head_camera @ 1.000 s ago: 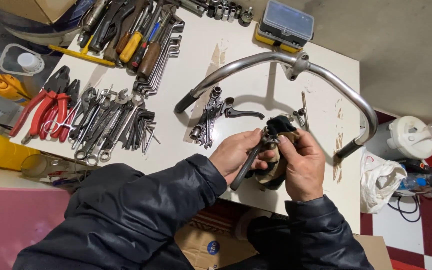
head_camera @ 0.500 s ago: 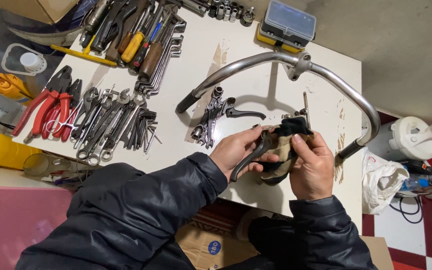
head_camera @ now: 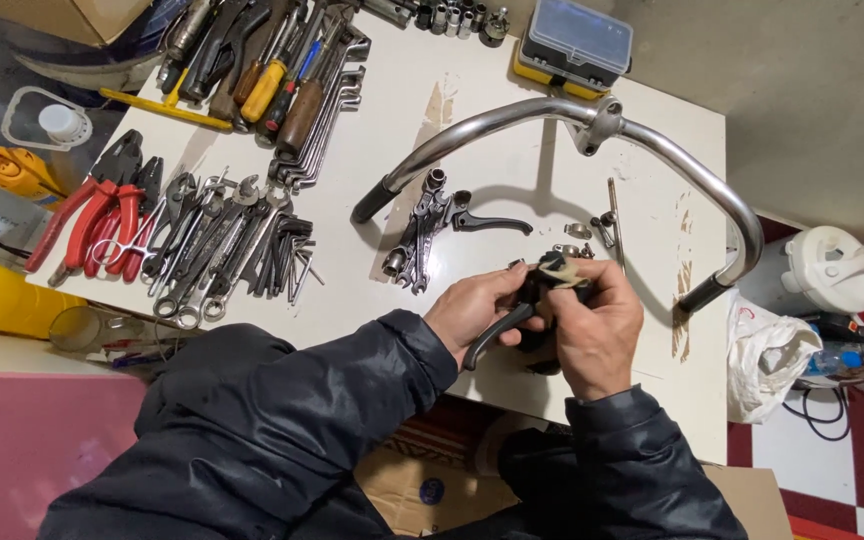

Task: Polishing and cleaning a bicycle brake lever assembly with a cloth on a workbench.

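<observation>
Both hands worked close together over the near edge of the white bench (head_camera: pixel 392 150). The left hand (head_camera: pixel 472 312) was closed around a black brake lever (head_camera: pixel 500 328), whose blade pointed down and toward the person. The right hand (head_camera: pixel 597 325) was wrapped over the lever's clamp end, its fingertips pinching a small tan piece (head_camera: pixel 560 268) at the top. What that piece was could not be told.

The step looked like fitting or freeing a small part at the lever's pivot. To do it well, the left hand should have kept the lever body still while only the right fingertips moved, so the small part stayed square to its seat. Holding the work low over the bench was sensible, since a dropped piece would land there and not on the floor.

The chrome handlebar (head_camera: pixel 512 115) lay beyond, arching across the bench. A second lever (head_camera: pixel 487 222), wrenches (head_camera: pixel 417 235) and small loose fittings (head_camera: pixel 592 232) lay between it and the hands, within easy reach. Pliers (head_camera: pixel 92 215) lay well to the left.
</observation>
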